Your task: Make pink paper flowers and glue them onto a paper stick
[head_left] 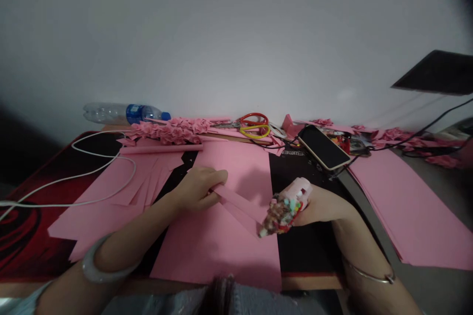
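Desk, pink paper strip, between hands

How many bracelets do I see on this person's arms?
2: a pale bangle around the left forearm and a thin metal bracelet around the right forearm. Any under the sleeve would be hidden.

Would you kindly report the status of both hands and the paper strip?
Left hand gripping pink paper strip. Right hand holding decorated pink tool, tip by strip's end. White cable lies left, clear of both hands.
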The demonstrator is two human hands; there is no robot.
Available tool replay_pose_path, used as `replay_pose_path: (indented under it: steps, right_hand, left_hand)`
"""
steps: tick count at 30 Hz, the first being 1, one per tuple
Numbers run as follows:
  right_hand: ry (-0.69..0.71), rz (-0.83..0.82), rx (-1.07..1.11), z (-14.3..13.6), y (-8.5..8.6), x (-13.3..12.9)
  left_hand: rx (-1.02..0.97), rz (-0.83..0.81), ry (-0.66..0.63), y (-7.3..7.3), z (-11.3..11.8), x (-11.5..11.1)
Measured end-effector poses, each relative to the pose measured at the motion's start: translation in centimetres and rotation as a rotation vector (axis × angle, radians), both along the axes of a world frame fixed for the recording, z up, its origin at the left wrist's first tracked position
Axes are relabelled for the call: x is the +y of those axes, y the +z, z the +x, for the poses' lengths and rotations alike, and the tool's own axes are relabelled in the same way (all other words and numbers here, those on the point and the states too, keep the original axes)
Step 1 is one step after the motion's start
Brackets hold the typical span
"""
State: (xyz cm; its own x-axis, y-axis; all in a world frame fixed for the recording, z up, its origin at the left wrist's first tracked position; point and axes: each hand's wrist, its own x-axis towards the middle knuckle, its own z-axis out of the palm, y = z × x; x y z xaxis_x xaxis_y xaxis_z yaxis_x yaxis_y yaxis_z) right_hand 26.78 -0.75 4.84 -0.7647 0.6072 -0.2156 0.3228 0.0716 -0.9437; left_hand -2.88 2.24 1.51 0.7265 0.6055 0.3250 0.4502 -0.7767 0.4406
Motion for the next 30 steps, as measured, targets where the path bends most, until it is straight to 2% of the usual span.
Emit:
replay_pose_path:
  steps: [4,9,12,16,19,22,27,30]
  right_hand:
    - [-0.028,-0.053,-0.026,0.8,0.6,-0.1]
    - [-0.152,-0.003,0.074,0.1,0.5,-0.1]
    - [-0.113,-0.027,0.059,-0.4,0.2,-0.1]
    - [-0.051,-0.091,-0.011,0.4,0.2,-0.1]
    - [-0.111,-0.071,-0.003,0.7,0.3,-0.2]
    - [-0.2,-0.006,0.087,-0.1,-0.3,-0.1]
    - [-0.18,0.024,0.09,-1.7,-2.0,0.2]
    - [-0.142,-0.02,0.077,-1.4,-1.9,0.1]
  left_hand:
    - [0.01,0.002,0.013,-0.1,-0.1,0.0]
    - [0.013,0.0,0.004,-0.3,-0.1,0.0]
    - [0.017,0.006,0.0,-0.1,0.0,-0.1]
    - [0.014,-0.01,0.01,0.1,0.0,0.0]
    - [0.001,-0.012,0.007,0.0,-0.1,0.0]
    - [-0.017,0.003,0.001,-0.4,0.0,-0.1]
    - [-0.029,0.007,-0.036,-0.6,0.2,-0.2]
    - [-0.042,0.03,-0.036,-0.6,0.2,-0.1]
